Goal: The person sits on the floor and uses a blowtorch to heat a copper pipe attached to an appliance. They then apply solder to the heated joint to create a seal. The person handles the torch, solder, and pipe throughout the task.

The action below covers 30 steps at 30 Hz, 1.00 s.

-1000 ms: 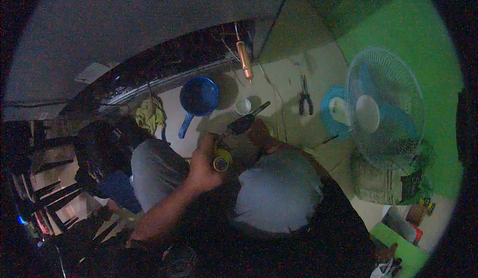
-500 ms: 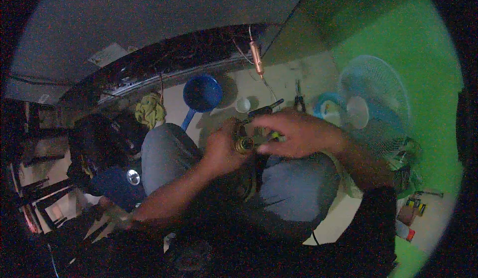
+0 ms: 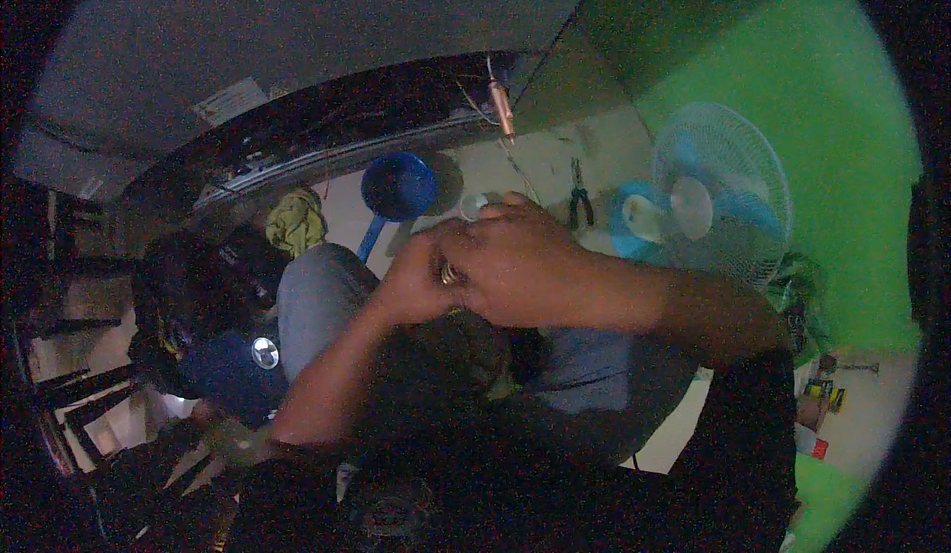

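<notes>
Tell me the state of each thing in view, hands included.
Left hand, curled around the brass part.
Right hand, against it; grip unclear.
Brass part, mostly covered by the hands.
Dipper, open side up; contents unclear.
Cloth, crumpled.
Pliers, lying, handles apart.
Copper cylinder, hanging, slightly tilted.
Cup, partly hidden.
Fan, guard on; spinning or not, unclear.

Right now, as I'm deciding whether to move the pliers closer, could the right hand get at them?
Probably yes: the pliers lie just beyond the right hand, with nothing visible between. It seems busy, though, with the left hand at a brass-coloured piece, so would likely need freeing first.
</notes>
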{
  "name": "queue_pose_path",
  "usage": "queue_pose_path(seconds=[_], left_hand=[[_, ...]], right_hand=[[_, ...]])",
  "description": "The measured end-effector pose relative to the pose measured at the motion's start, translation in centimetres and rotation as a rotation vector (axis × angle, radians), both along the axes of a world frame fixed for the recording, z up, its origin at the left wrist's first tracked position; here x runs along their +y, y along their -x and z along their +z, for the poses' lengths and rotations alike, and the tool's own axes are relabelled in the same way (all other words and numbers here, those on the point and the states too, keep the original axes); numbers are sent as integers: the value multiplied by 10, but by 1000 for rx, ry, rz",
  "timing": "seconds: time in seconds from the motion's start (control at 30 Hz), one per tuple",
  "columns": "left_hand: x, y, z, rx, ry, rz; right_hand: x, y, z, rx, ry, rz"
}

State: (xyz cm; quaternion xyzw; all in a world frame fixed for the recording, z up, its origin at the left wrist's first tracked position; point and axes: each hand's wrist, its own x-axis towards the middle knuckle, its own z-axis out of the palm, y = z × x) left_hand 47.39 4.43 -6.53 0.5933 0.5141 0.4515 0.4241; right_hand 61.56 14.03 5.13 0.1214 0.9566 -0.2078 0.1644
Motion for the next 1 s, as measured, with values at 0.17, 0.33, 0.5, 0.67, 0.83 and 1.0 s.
queue_pose_path(seconds=[0.17, 0.33, 0.5, 0.67, 0.83, 1.0], left_hand=[[-10, 18, 17, 172, 36, 5], [-24, 15, 32, 72, 89, 103], [-29, 3, 30, -24, 160, 167], [-29, 9, 20, -15, 97, 131], [-28, 2, 23, 118, -4, 225], [-29, -6, 38, -105, 123, 266]], right_hand=[[-14, 6, 7, 491, -38, 68], [-30, 9, 15, 236, -157, -5], [-30, 6, 17, 456, -112, 123], [-23, 1, 10, 448, -134, 133], [-20, 2, 20, 505, -104, 89], [38, -65, 47, 464, 328, -192]])
